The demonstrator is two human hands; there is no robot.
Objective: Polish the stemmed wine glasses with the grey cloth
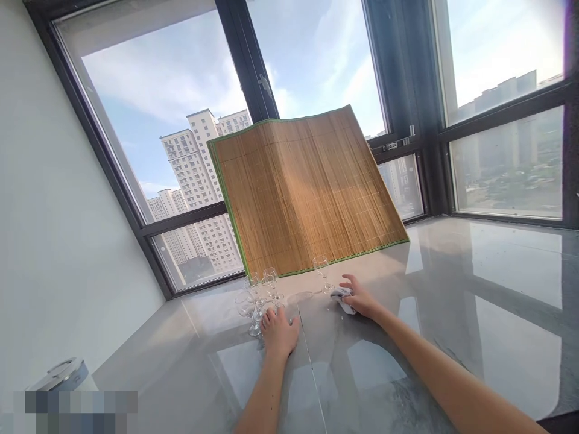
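Several small clear stemmed glasses point(253, 296) stand in a cluster left of centre on the glossy grey surface. My left hand point(280, 333) is at the right front of this cluster, palm down, thumb apart from its fingers. Whether its fingertips touch a glass is hard to tell. Another stemmed glass point(321, 272) stands upright by itself, between my hands and farther back. Just right of its foot, my right hand point(360, 296) pinches a crumpled white cloth or tissue point(346, 302) against the surface, with one finger stretched out above it.
A bamboo mat point(312, 193) with green edging leans against the windows behind the glasses. The grey tiled surface point(384, 355) carries bright window reflections and a pale seam. At the lower left is a white container point(67, 374) with a lid, partly covered by blurred blocks.
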